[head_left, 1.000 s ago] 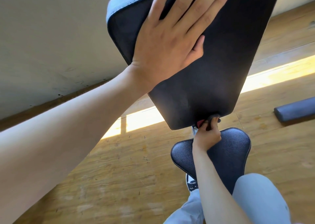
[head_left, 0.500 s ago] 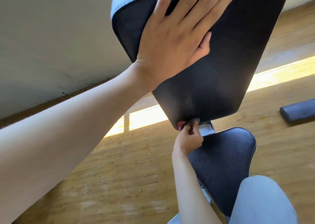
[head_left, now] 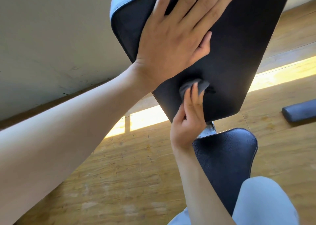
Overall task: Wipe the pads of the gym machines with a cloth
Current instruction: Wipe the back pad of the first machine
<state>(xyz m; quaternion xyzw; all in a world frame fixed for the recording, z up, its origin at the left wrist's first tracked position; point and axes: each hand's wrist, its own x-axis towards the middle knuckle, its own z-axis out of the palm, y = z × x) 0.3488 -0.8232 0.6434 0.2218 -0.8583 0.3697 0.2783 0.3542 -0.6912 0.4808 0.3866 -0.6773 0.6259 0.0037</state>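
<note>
A black back pad (head_left: 239, 62) of a gym bench tilts up in front of me. My left hand (head_left: 174, 41) lies flat on its upper part, fingers spread and straight. My right hand (head_left: 189, 122) reaches up from below. Its straight fingers press a bunched dark grey cloth (head_left: 188, 85) against the lower middle of the pad. Most of the cloth is hidden under the fingertips. Below the back pad sits the black seat pad (head_left: 227, 156), joined to it by a metal bracket (head_left: 208, 130).
The bench stands on a wooden floor (head_left: 136, 173) with a strip of sunlight across it. A beige wall (head_left: 51, 36) runs along the left. Another dark pad (head_left: 301, 111) lies on the floor at the right. My leg in light grey trousers (head_left: 261, 200) is beside the seat.
My right hand has moved up with the cloth from the pad's bottom edge onto its face, its fingers now straightened. My left hand stays flat on the pad.
</note>
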